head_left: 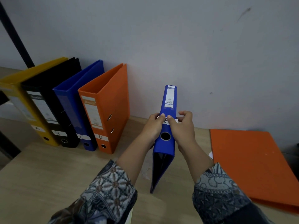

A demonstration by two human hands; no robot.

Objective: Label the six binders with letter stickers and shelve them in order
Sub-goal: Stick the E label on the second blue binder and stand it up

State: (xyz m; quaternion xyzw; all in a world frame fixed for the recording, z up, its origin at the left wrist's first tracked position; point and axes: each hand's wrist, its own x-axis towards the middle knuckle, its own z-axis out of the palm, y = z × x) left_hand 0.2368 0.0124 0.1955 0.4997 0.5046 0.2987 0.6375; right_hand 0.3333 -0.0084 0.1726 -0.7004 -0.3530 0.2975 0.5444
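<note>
This has the look of an office filing corner. An upright orange binder (113,107) stands on a pale wood tabletop (48,167) with a plain grey wall (178,46) right behind it. To its left stand a blue binder (68,107), a black binder (48,88) and a yellow binder (19,92), spines out with handwritten letter stickers (101,137), and well to its right a flat orange binder (250,167) lies closed.

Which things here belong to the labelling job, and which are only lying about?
Job: yellow binder, black binder, standing blue binder, standing orange binder (marked A to D); held blue binder; white sticker; left hand; right hand; flat orange binder.
Lying about: black pole; wall smudge.
</note>
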